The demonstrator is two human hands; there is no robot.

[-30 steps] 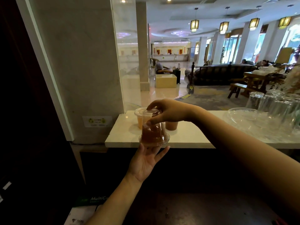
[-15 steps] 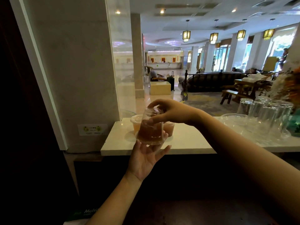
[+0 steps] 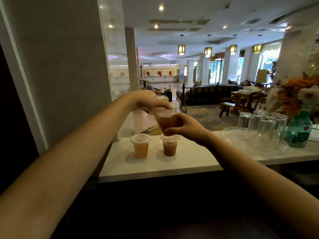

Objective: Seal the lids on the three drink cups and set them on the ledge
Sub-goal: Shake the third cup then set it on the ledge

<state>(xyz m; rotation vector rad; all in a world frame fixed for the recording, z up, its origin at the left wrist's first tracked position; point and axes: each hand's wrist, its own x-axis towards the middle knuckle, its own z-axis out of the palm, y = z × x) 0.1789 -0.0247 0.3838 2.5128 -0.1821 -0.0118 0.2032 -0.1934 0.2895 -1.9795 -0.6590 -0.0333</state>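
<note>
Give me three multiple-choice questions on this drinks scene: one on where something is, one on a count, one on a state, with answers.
1. Where is the held cup?
A) in the air over the ledge
B) on the floor
C) in a drawer

2. How many lidded cups stand on the ledge?
A) one
B) two
C) four

3. What is the right hand doing?
A) hanging idle
B) lying flat on the ledge
C) gripping the held cup

Answers:
1 A: it hangs over the right lidded cup.
2 B: only the left lidded cup and the right one stand there.
3 C: its fingers curl round the cup's side, while the left hand is on the lid.
</note>
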